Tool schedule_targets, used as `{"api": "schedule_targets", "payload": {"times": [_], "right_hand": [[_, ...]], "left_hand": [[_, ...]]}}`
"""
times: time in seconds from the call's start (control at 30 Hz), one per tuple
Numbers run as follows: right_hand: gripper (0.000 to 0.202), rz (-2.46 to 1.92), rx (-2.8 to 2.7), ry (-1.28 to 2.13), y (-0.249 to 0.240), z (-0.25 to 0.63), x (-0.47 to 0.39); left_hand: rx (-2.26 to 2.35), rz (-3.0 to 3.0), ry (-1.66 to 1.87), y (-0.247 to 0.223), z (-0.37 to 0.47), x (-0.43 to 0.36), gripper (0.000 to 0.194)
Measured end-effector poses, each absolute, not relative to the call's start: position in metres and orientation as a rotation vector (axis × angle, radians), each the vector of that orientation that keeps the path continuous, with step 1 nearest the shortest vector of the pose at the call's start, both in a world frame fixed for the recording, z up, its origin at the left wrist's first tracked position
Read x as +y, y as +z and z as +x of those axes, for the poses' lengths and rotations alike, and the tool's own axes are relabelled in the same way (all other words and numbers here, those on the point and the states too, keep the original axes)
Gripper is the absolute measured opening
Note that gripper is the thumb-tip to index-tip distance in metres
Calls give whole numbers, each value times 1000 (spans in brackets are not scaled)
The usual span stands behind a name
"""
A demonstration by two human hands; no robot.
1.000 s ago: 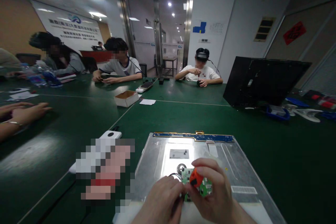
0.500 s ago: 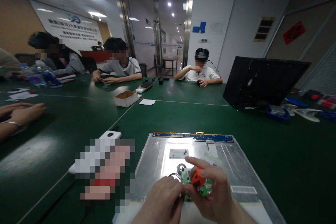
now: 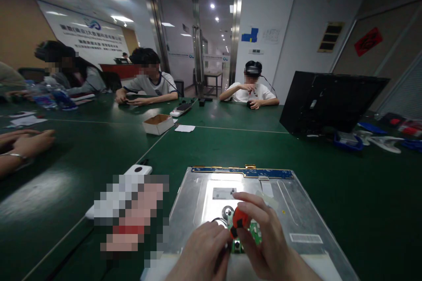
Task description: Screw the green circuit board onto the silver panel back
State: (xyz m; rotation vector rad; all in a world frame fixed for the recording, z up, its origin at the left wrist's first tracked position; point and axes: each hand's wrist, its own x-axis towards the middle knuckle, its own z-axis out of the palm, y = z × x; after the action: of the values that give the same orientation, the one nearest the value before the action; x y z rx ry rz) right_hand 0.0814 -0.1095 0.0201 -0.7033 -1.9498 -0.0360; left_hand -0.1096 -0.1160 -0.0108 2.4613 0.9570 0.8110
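A green circuit board [image 3: 255,230] lies over the metal back of a display panel [image 3: 184,210], partly hidden by my hands. My right hand [image 3: 268,237] pinches an orange-and-black screwdriver [image 3: 242,218] by its handle, above the board; its tip is hidden. At the board's left edge, the fingers of my left hand [image 3: 207,246] are closed, close to the lower end of the screwdriver. What they grip is out of sight. A dark round part [image 3: 227,212] with a black wire shows just behind the board. Along the panel's far edge runs a blue circuit strip [image 3: 227,171].
Left of the panel are a white device [image 3: 138,171] and a blurred pink item [image 3: 145,202]. Further off stand an open box [image 3: 158,124] and a black monitor [image 3: 329,101]. Another person's hands [image 3: 33,142] rest at the left; other people sit across the table [image 3: 231,145].
My right hand and the screwdriver have shifted slightly left, and the orange handle stands more upright. My left hand has stayed at the board's left edge.
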Motion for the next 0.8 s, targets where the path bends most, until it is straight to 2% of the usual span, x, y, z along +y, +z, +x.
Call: {"api": "schedule_targets", "payload": {"times": [0.3,0.57,0.8], "right_hand": [[27,-643,-1830,-47,21,73,-105],[44,-658,-1941,-63,28,79,-107],[36,-639,-1785,-52,19,74,-107]], "left_hand": [[947,2457,852,-13,-109,-116,31],[974,2432,808,-7,-109,-116,26],[912,2450,907,-18,-109,-114,30]]}}
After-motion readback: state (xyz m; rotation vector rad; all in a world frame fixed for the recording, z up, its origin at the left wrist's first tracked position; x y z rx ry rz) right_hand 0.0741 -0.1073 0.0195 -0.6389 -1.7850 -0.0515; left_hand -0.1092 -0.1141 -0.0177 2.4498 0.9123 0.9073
